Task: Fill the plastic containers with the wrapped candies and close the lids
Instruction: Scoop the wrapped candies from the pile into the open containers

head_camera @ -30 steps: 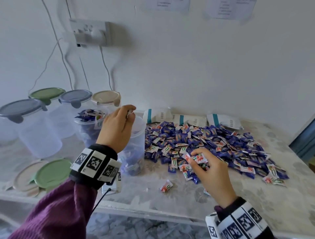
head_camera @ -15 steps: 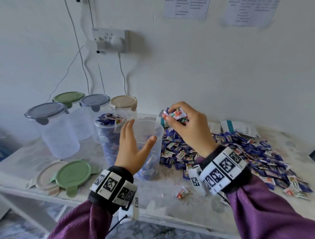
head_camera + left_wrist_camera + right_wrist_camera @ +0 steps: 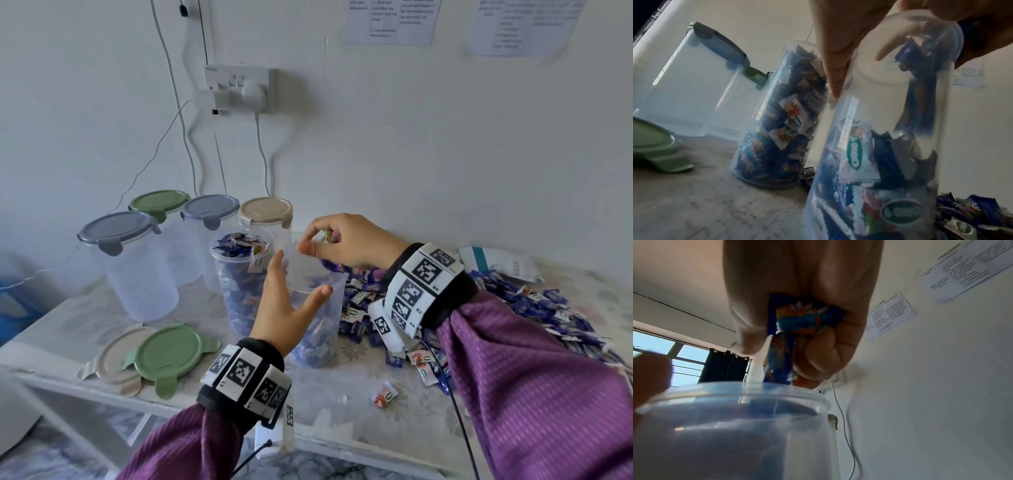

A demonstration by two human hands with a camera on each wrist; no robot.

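Two open jars: full jar [image 3: 241, 274] heaped with candies at the rim; half-full jar [image 3: 318, 322] just right of it, both upright on the table [image 3: 394, 411].
Left hand [image 3: 286, 301]: fingers nearly straight, thumb spread, cupped against the half-full jar's near wall just under the rim; steadying touch, no wrap around it.
Right hand [image 3: 346, 245]: above that jar's mouth, fingers bunched tight around a small clutch of held candies [image 3: 801, 331], blue and white wrappers poking down just over the rim.
Pile [image 3: 513, 308]: loose candies spread over the table's right side, touching the half-full jar's base; one stray candy [image 3: 383, 395] alone near the front edge.
Lidded jars: four at the back left, look empty, lids grey [image 3: 118, 229], green [image 3: 159, 202], grey-blue [image 3: 209, 207], beige [image 3: 265, 210].
Loose lids: green lid [image 3: 168, 353] overlapping beige lid [image 3: 109, 359], flat at front left.
Wall: socket [image 3: 239, 89] with cables, two printed sheets higher up.
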